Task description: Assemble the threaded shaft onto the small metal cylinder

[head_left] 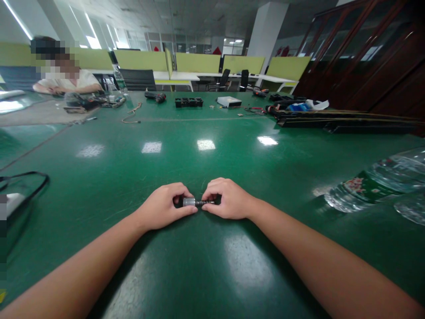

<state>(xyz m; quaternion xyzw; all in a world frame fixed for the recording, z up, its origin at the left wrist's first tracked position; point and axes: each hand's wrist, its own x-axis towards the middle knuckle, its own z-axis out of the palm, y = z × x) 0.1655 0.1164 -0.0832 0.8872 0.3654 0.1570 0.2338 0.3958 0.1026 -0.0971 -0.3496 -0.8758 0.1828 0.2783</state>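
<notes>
A small silver metal cylinder (189,202) with a thin dark threaded shaft (200,203) lies sideways between my hands, low over the green table (186,164). My left hand (166,204) pinches the cylinder end between thumb and fingers. On the other side, my right hand (229,198) has its thumb and fingers closed round the shaft's right end. The fingertips of both hands are a short way apart, and part of the shaft shows between them. Fingers partly hide both ends of the piece.
Clear bottles (368,188) lie at the right. A black cable (33,173) is at the left edge. Farther back are a power tool (155,96), a black tray (189,103), a white box (229,102) and long black bars (338,120). A person (68,79) sits far left.
</notes>
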